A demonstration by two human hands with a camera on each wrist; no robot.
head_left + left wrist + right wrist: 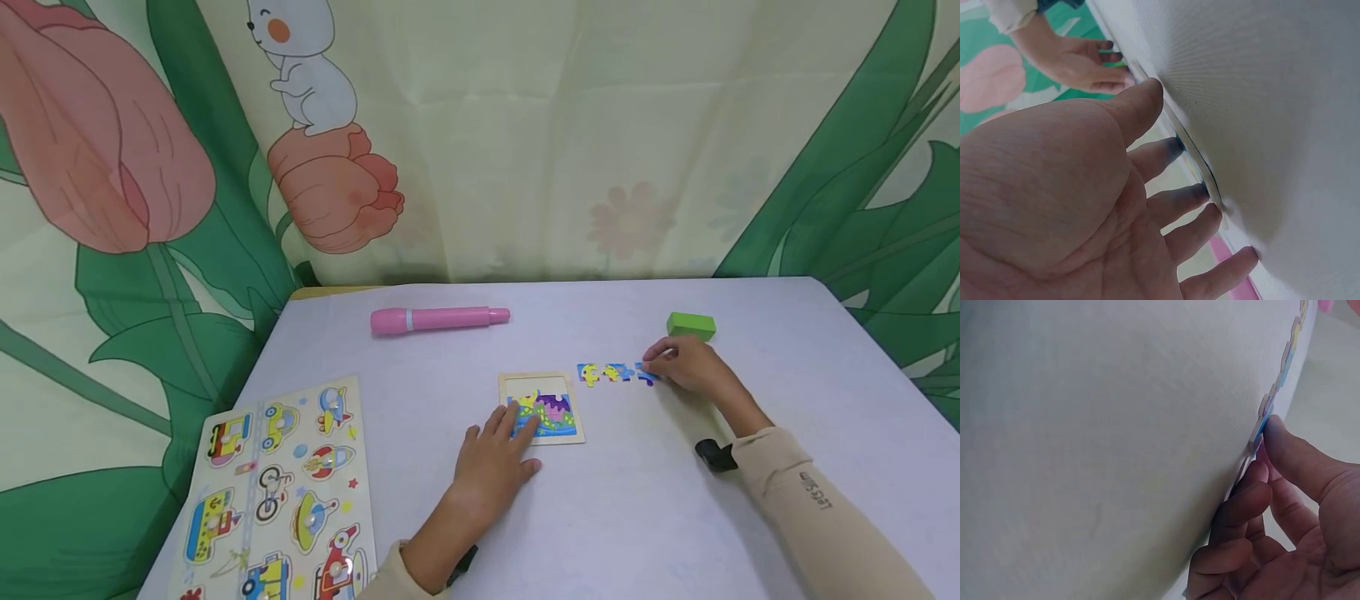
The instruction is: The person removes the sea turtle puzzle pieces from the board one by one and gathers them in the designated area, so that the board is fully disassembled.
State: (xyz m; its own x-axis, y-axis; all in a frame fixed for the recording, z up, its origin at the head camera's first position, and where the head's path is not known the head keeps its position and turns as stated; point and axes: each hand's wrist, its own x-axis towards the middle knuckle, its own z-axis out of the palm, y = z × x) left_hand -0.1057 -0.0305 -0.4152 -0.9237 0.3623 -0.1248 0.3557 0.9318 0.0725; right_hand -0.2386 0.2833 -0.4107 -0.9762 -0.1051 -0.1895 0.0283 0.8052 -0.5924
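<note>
My left hand [491, 458] rests with spread fingers on the lower left of a small wooden jigsaw puzzle tray [578, 417]. Colourful pieces fill the tray's lower part, and its upper part shows bare wood. In the left wrist view the fingertips [1194, 192] touch the tray's edge. To the right of the tray, my right hand [693, 365] pinches a blue puzzle piece [643, 375] at the table surface; in the right wrist view the thumb [1285, 440] is against it. Two more loose puzzle pieces, a yellow-and-blue one [588, 373] and its neighbour [617, 372], lie in a row beside it.
A green block [692, 325] sits just behind my right hand. At the back left lies a pink pen-like stick [450, 318]. A vehicle peg-puzzle board [288, 467] covers the table's left side. A printed curtain [525, 167] hangs behind the white table [637, 517].
</note>
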